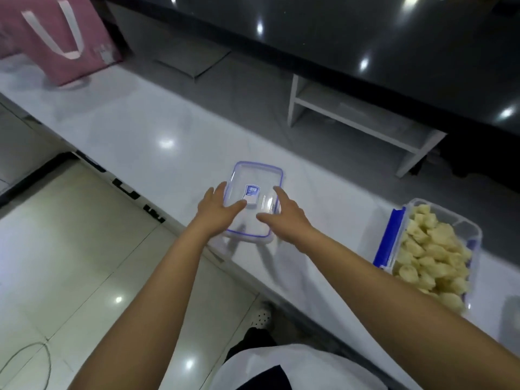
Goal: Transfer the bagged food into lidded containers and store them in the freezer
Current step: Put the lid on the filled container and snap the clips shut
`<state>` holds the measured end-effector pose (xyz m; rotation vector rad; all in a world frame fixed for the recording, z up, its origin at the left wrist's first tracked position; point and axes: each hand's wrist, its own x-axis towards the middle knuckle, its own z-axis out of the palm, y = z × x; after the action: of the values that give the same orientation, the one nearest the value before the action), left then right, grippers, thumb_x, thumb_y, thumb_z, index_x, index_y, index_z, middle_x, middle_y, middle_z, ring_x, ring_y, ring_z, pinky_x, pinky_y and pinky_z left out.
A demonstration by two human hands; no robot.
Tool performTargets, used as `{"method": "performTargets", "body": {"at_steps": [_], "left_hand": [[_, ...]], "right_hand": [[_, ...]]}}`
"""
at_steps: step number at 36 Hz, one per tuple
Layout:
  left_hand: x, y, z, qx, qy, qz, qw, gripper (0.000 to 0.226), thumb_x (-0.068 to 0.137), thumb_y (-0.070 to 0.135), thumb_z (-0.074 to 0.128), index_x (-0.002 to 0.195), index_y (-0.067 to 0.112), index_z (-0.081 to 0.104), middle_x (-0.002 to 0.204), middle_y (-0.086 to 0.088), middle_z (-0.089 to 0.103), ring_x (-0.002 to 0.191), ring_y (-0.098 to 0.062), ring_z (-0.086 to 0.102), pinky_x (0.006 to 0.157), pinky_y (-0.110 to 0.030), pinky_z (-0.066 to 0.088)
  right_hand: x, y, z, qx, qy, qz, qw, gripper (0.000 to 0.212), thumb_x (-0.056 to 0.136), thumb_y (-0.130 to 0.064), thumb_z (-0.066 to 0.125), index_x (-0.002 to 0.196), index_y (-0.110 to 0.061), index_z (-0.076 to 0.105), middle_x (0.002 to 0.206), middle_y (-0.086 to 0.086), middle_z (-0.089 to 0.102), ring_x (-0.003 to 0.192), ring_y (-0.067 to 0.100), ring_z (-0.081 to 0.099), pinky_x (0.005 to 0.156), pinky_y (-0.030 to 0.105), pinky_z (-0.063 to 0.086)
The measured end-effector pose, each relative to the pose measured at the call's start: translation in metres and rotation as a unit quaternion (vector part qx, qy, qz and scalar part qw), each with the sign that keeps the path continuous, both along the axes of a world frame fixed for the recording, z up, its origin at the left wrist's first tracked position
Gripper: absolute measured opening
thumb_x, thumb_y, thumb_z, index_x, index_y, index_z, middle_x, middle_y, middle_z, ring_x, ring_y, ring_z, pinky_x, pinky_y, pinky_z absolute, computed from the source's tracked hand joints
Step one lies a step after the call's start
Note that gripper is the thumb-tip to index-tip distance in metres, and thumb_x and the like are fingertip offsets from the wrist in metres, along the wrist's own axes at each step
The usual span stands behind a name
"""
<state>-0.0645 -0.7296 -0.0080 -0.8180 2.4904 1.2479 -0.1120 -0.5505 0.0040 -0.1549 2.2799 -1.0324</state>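
Observation:
A clear rectangular lid (254,181) with a blue seal and a blue sticker lies on the white counter (135,128). My left hand (218,211) rests on its left edge with fingers spread. My right hand (285,213) lies over its right side, thumb pointing left; whether either hand grips the lid I cannot tell. At the right stands an uncovered clear container (433,254) with blue clips, full of pale dumplings.
A pink bag (56,38) with white ribbon handles stands at the far left of the counter. Beyond the counter are a dark glossy surface (365,29) and a white shelf unit (363,116). Tiled floor (70,249) lies at the left.

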Motion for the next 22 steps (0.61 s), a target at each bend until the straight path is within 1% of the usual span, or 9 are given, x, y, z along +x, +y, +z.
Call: {"method": "performTargets", "body": {"at_steps": [2, 4, 6, 9, 12, 14, 18, 20, 22], "left_hand": [[-0.013, -0.003, 0.002, 0.057, 0.012, 0.004, 0.998, 0.075, 0.095, 0.049, 0.061, 0.158, 0.028, 0.025, 0.163, -0.001, 0.028, 0.148, -0.026, 0.031, 0.119, -0.047, 0.030], [-0.023, -0.002, 0.004, 0.105, 0.026, 0.025, 0.994, 0.063, 0.095, 0.046, 0.061, 0.152, 0.033, 0.037, 0.149, 0.005, 0.047, 0.137, -0.022, 0.047, 0.110, -0.040, 0.041], [-0.030, -0.001, 0.005, 0.137, 0.037, 0.068, 0.988, 0.060, 0.096, 0.045, 0.058, 0.151, 0.036, 0.036, 0.138, 0.007, 0.051, 0.132, -0.021, 0.050, 0.100, -0.035, 0.041], [-0.038, 0.000, 0.004, 0.200, 0.029, 0.107, 0.973, 0.062, 0.097, 0.045, 0.056, 0.154, 0.038, 0.031, 0.154, 0.003, 0.044, 0.135, -0.025, 0.048, 0.109, -0.042, 0.042], [-0.039, 0.007, 0.004, 0.232, 0.015, 0.111, 0.966, 0.060, 0.097, 0.040, 0.058, 0.152, 0.039, 0.034, 0.153, 0.001, 0.044, 0.134, -0.028, 0.049, 0.110, -0.047, 0.043], [-0.036, 0.014, 0.001, 0.244, -0.005, 0.110, 0.963, 0.061, 0.097, 0.032, 0.061, 0.152, 0.038, 0.035, 0.148, -0.003, 0.048, 0.128, -0.030, 0.052, 0.106, -0.048, 0.046], [-0.033, 0.030, -0.001, 0.294, -0.023, 0.131, 0.946, 0.060, 0.093, 0.017, 0.066, 0.148, 0.030, 0.044, 0.128, -0.010, 0.060, 0.112, -0.025, 0.061, 0.086, -0.038, 0.054], [-0.033, 0.037, -0.001, 0.304, -0.023, 0.132, 0.943, 0.056, 0.092, 0.013, 0.067, 0.144, 0.025, 0.049, 0.127, -0.011, 0.062, 0.111, -0.024, 0.061, 0.084, -0.038, 0.054], [-0.032, 0.045, 0.002, 0.317, -0.022, 0.121, 0.940, 0.048, 0.091, 0.009, 0.069, 0.136, 0.020, 0.057, 0.116, -0.010, 0.068, 0.101, -0.021, 0.066, 0.086, -0.042, 0.055]], "right_hand": [[-0.008, -0.011, -0.002, -0.063, -0.042, -0.095, 0.993, 0.079, 0.090, -0.037, 0.066, 0.156, -0.037, 0.022, 0.152, 0.003, 0.043, 0.134, 0.028, 0.046, 0.106, 0.041, 0.044], [-0.015, -0.018, -0.004, -0.115, -0.083, -0.168, 0.975, 0.067, 0.091, -0.036, 0.064, 0.149, -0.037, 0.033, 0.144, -0.001, 0.051, 0.123, 0.023, 0.053, 0.100, 0.038, 0.045], [-0.018, -0.022, -0.004, -0.165, -0.126, -0.222, 0.953, 0.054, 0.091, -0.035, 0.063, 0.140, -0.038, 0.040, 0.137, -0.006, 0.053, 0.112, 0.018, 0.055, 0.093, 0.036, 0.044], [-0.022, -0.018, -0.004, -0.184, -0.143, -0.282, 0.931, 0.057, 0.087, -0.040, 0.063, 0.139, -0.039, 0.040, 0.136, -0.004, 0.049, 0.120, 0.024, 0.050, 0.099, 0.039, 0.043], [-0.029, 0.000, -0.004, -0.193, -0.144, -0.318, 0.917, 0.067, 0.086, -0.041, 0.066, 0.146, -0.038, 0.036, 0.135, -0.003, 0.045, 0.121, 0.024, 0.047, 0.097, 0.040, 0.039], [-0.031, 0.014, -0.003, -0.201, -0.163, -0.330, 0.908, 0.071, 0.086, -0.042, 0.067, 0.147, -0.038, 0.033, 0.138, -0.001, 0.042, 0.122, 0.026, 0.046, 0.091, 0.040, 0.037], [-0.029, 0.040, -0.006, -0.204, -0.172, -0.357, 0.895, 0.076, 0.083, -0.043, 0.069, 0.148, -0.038, 0.030, 0.148, 0.001, 0.037, 0.115, 0.026, 0.038, 0.089, 0.043, 0.031], [-0.026, 0.049, -0.006, -0.213, -0.175, -0.366, 0.889, 0.076, 0.084, -0.041, 0.069, 0.148, -0.037, 0.029, 0.150, 0.001, 0.037, 0.116, 0.026, 0.038, 0.089, 0.044, 0.032], [-0.022, 0.057, -0.002, -0.234, -0.192, -0.374, 0.877, 0.073, 0.083, -0.042, 0.069, 0.146, -0.039, 0.032, 0.145, 0.001, 0.043, 0.116, 0.025, 0.046, 0.089, 0.042, 0.039]]}}
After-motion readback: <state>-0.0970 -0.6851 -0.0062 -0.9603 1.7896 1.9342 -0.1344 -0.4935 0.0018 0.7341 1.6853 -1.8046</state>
